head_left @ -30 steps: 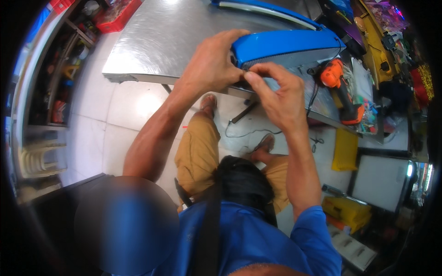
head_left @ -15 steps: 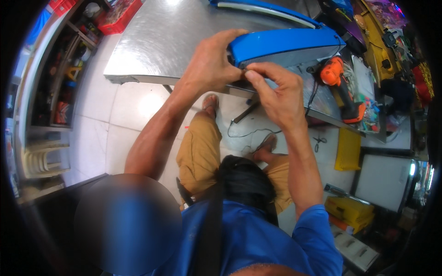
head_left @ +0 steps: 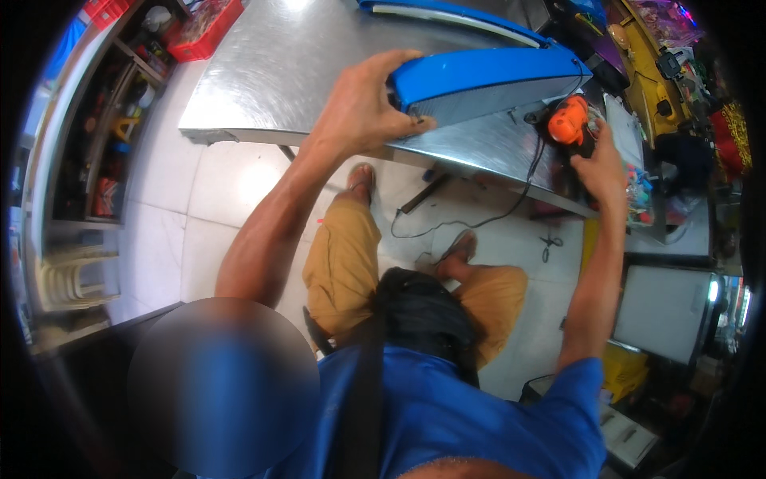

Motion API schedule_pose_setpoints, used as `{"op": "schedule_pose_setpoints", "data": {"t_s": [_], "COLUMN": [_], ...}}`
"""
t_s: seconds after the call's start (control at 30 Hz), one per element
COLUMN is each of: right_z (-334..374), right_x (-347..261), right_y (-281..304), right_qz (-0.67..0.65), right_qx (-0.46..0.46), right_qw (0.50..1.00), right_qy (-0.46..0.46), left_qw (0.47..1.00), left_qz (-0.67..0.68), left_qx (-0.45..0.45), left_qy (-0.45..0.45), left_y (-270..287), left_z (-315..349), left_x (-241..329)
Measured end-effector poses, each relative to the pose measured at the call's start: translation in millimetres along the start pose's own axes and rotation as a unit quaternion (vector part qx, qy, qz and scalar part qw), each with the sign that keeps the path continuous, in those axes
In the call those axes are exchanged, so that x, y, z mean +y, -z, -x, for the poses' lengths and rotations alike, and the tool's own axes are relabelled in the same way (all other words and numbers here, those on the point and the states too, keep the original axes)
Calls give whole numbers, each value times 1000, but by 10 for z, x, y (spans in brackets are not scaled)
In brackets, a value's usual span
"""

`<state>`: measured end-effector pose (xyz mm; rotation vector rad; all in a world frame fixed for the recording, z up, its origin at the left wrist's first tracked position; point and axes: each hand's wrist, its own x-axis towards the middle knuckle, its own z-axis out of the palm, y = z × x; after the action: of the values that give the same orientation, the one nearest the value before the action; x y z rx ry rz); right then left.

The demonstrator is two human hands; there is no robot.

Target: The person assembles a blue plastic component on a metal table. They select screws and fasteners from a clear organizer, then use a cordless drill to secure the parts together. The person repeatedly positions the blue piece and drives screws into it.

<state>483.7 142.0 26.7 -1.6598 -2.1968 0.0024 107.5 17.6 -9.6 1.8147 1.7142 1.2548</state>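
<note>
My left hand (head_left: 359, 104) grips the left end of a long blue housing (head_left: 487, 70) with a grey side, which lies on the metal table. Its fingers reach over the top, and the thumb presses along the lower edge. Over to the right, my right hand (head_left: 604, 169) is closed around the handle of an orange and black power drill (head_left: 568, 120). The drill rests at the table's right end, and part of its grip is hidden by my fingers. A second long blue piece (head_left: 459, 17) with a pale strip lies behind the housing.
The shiny metal table (head_left: 263, 80) has its near edge before me. A black cord (head_left: 479, 226) hangs from the table's right side to the floor. Scissors (head_left: 550, 248) lie on the tiles. A red crate (head_left: 206, 32) stands far left, and clutter fills the right side.
My right hand has left the lower edge of the blue housing and moved right to the drill, taking its handle. My left hand stays on the housing, which has shifted slightly left.
</note>
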Motion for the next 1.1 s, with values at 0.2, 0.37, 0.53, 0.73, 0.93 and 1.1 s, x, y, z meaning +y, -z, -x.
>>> {"op": "schedule_pose_setpoints", "data": {"t_s": [0.2, 0.37, 0.53, 0.73, 0.93, 1.1], "right_z": [-105, 401, 1244, 1863, 2041, 2059], "right_x": [-142, -63, -564, -696, -1258, -1625], "right_y": [61, 595, 848, 456, -41, -200], "right_qz": [-23, -303, -344, -383, -448, -401], "right_qx": [-30, 114, 202, 181, 78, 72], "right_qw": [999, 946, 917, 905, 887, 908], "right_qy": [-17, 30, -13, -21, 81, 101], "left_qw": [1000, 1000, 1000, 1000, 1000, 999], "left_qz": [17, 26, -18, -27, -18, -34], "left_qx": [9, -7, 1, -3, -8, -2], "left_qy": [-15, 12, -16, -10, -13, -2], "left_y": [-24, 23, 21, 41, 25, 20], "left_z": [-1, 6, -41, -49, -69, -77], "left_x": [-74, -26, -93, -52, -59, -48]}}
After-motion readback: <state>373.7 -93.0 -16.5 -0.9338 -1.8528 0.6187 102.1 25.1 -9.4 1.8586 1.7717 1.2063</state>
